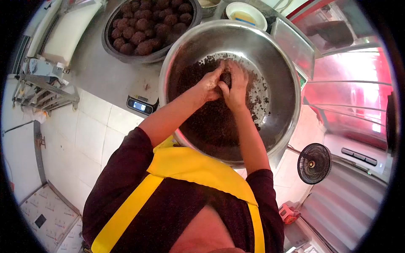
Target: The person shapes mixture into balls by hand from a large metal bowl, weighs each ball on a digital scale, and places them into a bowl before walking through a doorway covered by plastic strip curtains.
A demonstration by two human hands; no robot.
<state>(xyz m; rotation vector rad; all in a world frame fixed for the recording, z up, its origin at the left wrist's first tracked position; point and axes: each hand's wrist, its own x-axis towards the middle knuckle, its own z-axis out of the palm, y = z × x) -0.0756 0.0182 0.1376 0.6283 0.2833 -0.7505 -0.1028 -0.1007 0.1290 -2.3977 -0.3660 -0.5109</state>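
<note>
While hands (209, 85) (237, 87) cup partly hidden dark ball (226, 77), its direction and long axis unclear.

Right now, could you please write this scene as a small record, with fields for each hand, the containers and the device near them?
Left hand: cupped around a dark brown rounded lump, partly hidden by fingers
Right hand: cupped against the same lump from the other side
Main container: large round shiny metal bowl, below the hands, with loose dark brown crumbs inside
Other container: round dark tub, filled with many dark brown rough balls
Device: small digital scale with lit display, beside the bowl
</note>
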